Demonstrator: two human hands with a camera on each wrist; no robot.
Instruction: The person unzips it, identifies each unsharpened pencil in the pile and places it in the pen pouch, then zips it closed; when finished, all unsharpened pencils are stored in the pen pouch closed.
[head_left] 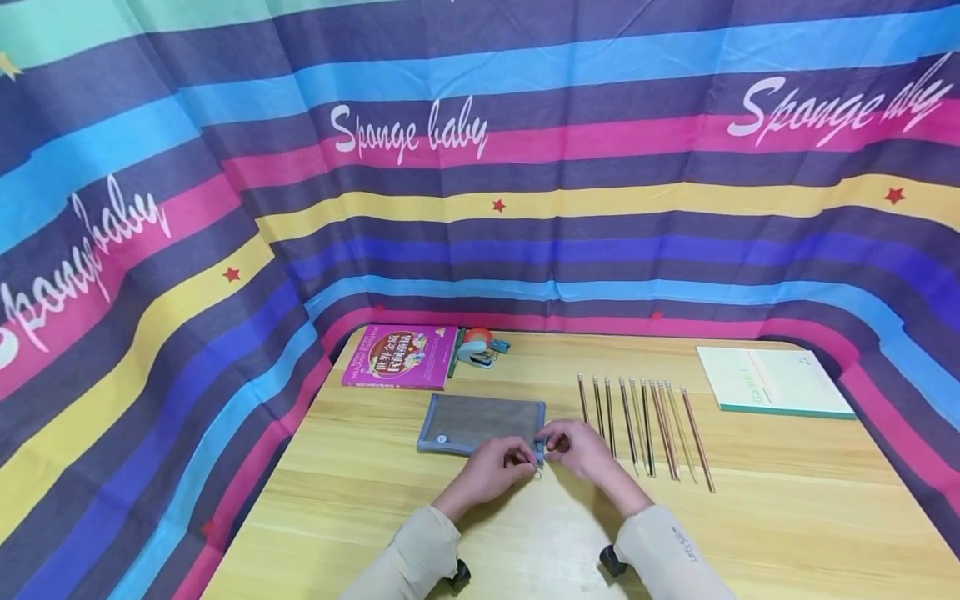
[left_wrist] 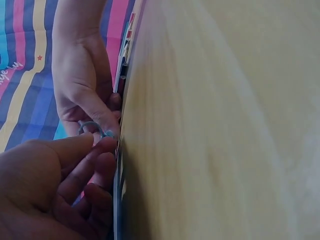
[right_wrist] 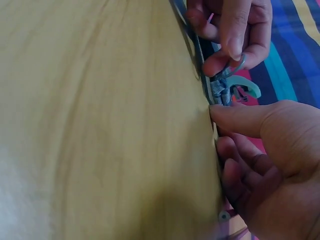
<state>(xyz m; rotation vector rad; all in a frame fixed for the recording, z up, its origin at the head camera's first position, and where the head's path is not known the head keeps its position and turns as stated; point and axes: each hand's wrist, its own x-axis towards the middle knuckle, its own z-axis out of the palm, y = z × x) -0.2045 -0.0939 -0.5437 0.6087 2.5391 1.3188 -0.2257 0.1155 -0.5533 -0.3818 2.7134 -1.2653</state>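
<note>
pencil case [head_left: 480,422], grey mesh with blue trim, lies flat on the wooden bench [head_left: 787,517], just in front of a pink book [head_left: 399,357]. both hands meet at its near right corner. left hand [head_left: 491,471]: fingers [left_wrist: 85,145] curled, pinching the corner of the case beside the zipper ring [left_wrist: 91,128]. right hand [head_left: 581,450]: fingers [left_wrist: 95,112] pinching the ring-shaped zipper pull. a row of pencils [head_left: 645,421] lies just right of the hands, apart from the case. a pale green booklet [head_left: 772,381] sits at the far right of the bench, a tape dispenser [head_left: 477,346] next to the pink book. striped cloth [head_left: 480,167] surrounds the bench.
</note>
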